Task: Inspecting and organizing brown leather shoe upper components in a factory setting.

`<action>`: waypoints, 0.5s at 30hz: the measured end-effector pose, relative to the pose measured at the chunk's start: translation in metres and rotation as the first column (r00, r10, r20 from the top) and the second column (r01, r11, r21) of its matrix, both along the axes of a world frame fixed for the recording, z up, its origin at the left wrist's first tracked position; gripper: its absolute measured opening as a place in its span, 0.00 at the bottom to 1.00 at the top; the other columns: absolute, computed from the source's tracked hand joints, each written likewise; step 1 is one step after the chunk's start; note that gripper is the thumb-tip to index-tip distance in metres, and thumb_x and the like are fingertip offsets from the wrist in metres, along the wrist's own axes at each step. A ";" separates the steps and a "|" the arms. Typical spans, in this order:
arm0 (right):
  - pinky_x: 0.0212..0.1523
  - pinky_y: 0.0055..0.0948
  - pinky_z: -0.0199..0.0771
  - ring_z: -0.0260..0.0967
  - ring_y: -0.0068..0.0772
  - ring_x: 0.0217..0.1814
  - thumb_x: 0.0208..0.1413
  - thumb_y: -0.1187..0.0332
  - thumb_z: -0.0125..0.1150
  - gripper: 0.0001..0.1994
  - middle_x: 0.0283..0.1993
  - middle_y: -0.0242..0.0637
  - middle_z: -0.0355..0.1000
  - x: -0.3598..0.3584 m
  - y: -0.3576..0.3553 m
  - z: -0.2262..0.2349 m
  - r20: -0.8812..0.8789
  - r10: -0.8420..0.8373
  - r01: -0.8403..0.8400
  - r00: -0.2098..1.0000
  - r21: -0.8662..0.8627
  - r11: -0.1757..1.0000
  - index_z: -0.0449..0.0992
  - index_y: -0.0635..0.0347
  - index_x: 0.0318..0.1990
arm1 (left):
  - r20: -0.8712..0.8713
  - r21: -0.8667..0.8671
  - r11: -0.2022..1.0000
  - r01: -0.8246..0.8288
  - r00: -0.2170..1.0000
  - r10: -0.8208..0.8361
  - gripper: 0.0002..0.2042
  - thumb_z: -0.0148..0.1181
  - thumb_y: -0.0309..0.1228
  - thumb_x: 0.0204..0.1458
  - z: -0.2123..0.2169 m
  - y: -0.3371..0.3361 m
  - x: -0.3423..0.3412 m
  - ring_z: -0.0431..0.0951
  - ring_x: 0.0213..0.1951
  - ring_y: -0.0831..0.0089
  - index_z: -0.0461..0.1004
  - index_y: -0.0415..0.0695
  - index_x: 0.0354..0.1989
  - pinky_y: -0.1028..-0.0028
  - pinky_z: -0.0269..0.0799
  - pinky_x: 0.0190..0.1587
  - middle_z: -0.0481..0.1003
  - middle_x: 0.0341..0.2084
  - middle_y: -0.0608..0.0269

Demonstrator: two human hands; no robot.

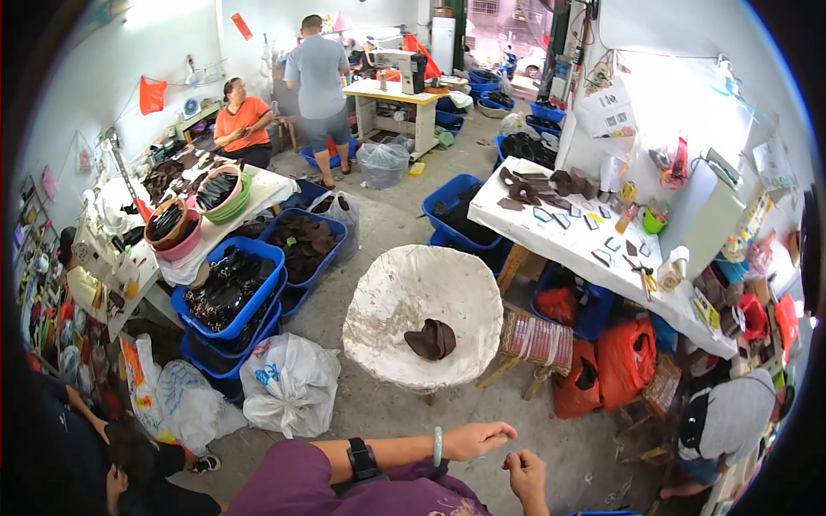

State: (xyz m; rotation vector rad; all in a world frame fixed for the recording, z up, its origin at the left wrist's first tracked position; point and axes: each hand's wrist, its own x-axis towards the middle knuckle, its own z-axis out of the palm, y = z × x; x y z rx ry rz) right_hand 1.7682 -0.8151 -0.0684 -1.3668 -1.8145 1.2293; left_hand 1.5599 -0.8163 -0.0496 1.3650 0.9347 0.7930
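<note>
My left hand (476, 440) reaches across my front from the left, its fingers stretched out and slightly apart, with nothing seen in it. A pale green bangle (437, 445) circles that wrist, and a black watch-like band (362, 458) sits further up the forearm. Just to its right is my right hand (527, 476), fingers curled in; whether it holds anything is hidden. The hands are close but apart. Beyond them stands a large, shallow whitish bowl-shaped stand (387, 297), scuffed inside. Dark brown curved pieces (431, 340) lie together in its hollow.
Blue crates (231, 297) of dark pieces and a tied white sack (291, 384) stand left. At right are a white-topped table (551, 225), a woven-topped stool (535, 342) and red bags (625, 357). Other people work around the room, one bending at right (731, 417).
</note>
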 end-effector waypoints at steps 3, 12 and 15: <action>0.28 0.22 0.70 0.71 0.24 0.24 0.57 0.71 0.52 0.10 0.24 0.34 0.74 0.007 0.018 0.009 0.130 0.038 -0.046 0.991 0.056 0.997 0.73 0.67 0.26 | -0.015 0.022 1.000 -0.005 1.000 0.006 0.15 0.44 0.35 0.62 -0.007 0.016 0.013 0.70 0.44 0.77 0.66 0.40 0.52 0.75 0.64 0.49 0.73 0.41 0.63; 0.23 0.36 0.62 0.63 0.37 0.18 0.59 0.63 0.51 0.18 0.16 0.43 0.67 0.029 0.092 0.024 0.090 -0.069 0.050 0.994 0.199 0.979 0.69 0.65 0.20 | 0.101 -0.064 0.997 0.049 0.994 -0.042 0.15 0.47 0.39 0.61 -0.016 0.109 0.060 0.71 0.41 0.79 0.70 0.41 0.47 0.77 0.65 0.46 0.74 0.37 0.65; 0.24 0.28 0.63 0.64 0.24 0.20 0.59 0.61 0.53 0.19 0.16 0.35 0.68 0.046 0.128 0.032 0.070 -0.119 0.123 0.990 -0.060 0.991 0.71 0.65 0.19 | 0.108 -0.026 0.999 0.043 0.993 -0.040 0.14 0.46 0.37 0.61 -0.012 0.148 0.074 0.71 0.42 0.77 0.68 0.41 0.49 0.76 0.65 0.47 0.73 0.39 0.64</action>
